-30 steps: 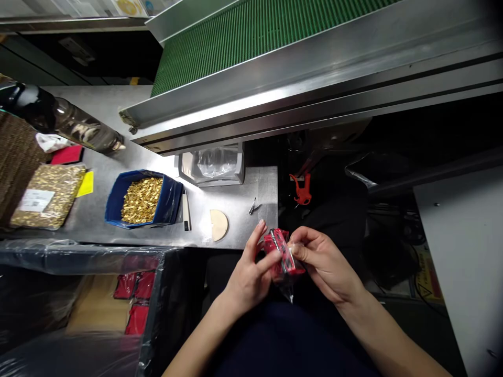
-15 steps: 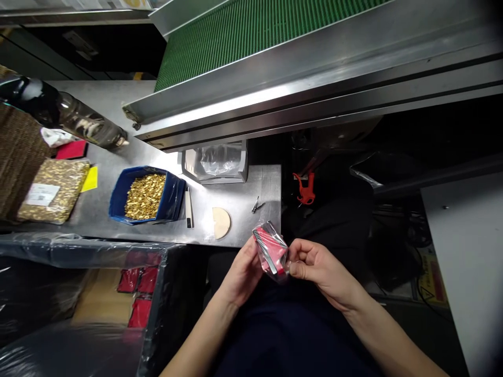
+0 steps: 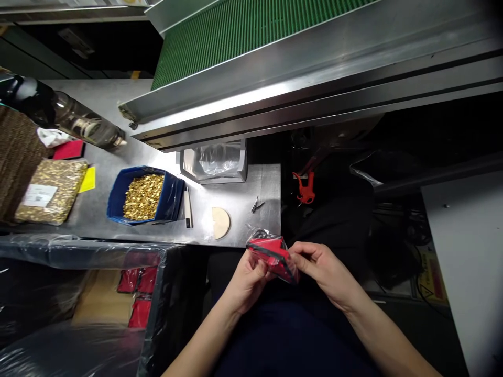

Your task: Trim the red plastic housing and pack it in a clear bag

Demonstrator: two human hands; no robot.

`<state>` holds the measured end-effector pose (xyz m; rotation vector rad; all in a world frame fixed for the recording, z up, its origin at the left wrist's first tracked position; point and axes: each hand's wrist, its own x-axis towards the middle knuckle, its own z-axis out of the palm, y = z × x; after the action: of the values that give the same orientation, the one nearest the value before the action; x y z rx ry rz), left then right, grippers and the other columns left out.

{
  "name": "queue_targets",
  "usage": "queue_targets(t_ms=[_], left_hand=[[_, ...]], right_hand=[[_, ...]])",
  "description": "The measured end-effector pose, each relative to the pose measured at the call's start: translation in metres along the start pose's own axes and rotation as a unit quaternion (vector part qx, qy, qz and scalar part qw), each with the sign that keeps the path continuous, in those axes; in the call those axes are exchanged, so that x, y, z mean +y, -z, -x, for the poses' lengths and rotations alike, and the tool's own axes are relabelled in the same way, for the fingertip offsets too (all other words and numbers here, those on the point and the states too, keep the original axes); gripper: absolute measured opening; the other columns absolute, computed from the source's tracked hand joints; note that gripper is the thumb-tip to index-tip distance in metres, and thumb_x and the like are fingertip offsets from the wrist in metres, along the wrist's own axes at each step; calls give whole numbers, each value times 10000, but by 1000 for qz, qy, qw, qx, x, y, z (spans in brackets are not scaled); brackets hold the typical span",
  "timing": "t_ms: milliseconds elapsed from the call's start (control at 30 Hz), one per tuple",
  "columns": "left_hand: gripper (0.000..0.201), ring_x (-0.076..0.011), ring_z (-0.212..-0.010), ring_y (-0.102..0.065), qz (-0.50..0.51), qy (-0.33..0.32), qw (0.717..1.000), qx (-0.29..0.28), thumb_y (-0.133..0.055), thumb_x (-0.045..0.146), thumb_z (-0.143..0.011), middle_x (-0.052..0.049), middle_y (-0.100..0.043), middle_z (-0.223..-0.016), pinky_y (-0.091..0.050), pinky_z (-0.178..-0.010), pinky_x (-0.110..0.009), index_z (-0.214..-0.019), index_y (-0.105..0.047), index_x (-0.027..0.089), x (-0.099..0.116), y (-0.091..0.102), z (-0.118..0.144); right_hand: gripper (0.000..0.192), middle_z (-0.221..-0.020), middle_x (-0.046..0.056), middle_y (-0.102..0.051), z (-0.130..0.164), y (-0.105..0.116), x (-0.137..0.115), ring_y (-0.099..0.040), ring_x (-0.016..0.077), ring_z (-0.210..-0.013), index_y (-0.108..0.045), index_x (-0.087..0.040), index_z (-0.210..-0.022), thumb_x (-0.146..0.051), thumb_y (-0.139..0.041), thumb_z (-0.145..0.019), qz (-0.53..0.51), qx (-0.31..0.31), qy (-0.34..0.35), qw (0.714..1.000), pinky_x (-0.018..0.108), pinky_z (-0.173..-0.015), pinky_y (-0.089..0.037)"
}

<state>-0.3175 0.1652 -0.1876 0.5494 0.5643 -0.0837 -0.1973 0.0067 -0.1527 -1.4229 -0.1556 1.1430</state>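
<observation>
Head view — steel worktable (image 3: 243, 201) under green conveyor (image 3: 236, 31) — dim room

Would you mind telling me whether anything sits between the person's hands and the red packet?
Nothing visible does: the left hand and right hand both grip the red packet directly, by its clear plastic wrap.

red pouch (image 3: 272, 252) partly hidden by hands, print unreadable; bottle (image 3: 58, 116) cut off at left edge
</observation>
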Motion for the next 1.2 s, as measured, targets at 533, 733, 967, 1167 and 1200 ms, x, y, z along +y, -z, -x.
queue_targets(t_ms=[533, 733, 967, 1167, 1200], left_hand=[[770, -315, -1358, -536, -410, -130, 900, -73, -935, 273, -698, -89, -608, -1426, -384, -1187, -443, -1393, -606, 312, 51, 6, 29], [324, -207, -975, -658, -477, -125, 870, -26, -811, 221, -814, -49, -698, -1069, -504, -902, -321, -1126, -724, 221, 64, -1, 53], [208, -196, -818, -626, -424, -155, 884, 120, -810, 255, -773, -49, -688, -919, -483, -754, -316, -944, -715, 182, 28, 14, 77], [203, -300, -997, -654, -383, -239, 887, 101, -806, 325, -813, -122, -716, -987, -493, -945, -427, -970, -752, 207, 51, 25, 103], [187, -306, -1034, -654, -378, -249, 887, 93, -781, 315, -840, -125, -716, -1013, -485, -984, -438, -991, -751, 209, 65, 27, 116]], right_hand=[[164, -797, -16, -577, -1, -5, -29, -534, 175, -843, -572, -218, -737, -191, -688, -850, 336, -156, 95, 924, 298, -765, -414], [107, -845, -8, -575, -17, -26, -17, -544, 167, -840, -629, -217, -783, -248, -687, -867, 283, -210, 69, 933, 294, -780, -429], [295, -1023, 59, -599, -27, -36, 14, -633, 229, -979, -717, -222, -834, -506, -678, -902, 275, -230, 39, 933, 322, -914, -511], [520, -1393, 107, -625, -32, -34, 37, -596, 375, -1316, -765, -314, -1119, -706, -722, -780, 291, -187, 72, 935, 411, -1060, -546], [577, -1396, 112, -633, -32, -30, 38, -601, 388, -1312, -753, -323, -1172, -736, -709, -771, 290, -183, 87, 935, 426, -1055, -554]])
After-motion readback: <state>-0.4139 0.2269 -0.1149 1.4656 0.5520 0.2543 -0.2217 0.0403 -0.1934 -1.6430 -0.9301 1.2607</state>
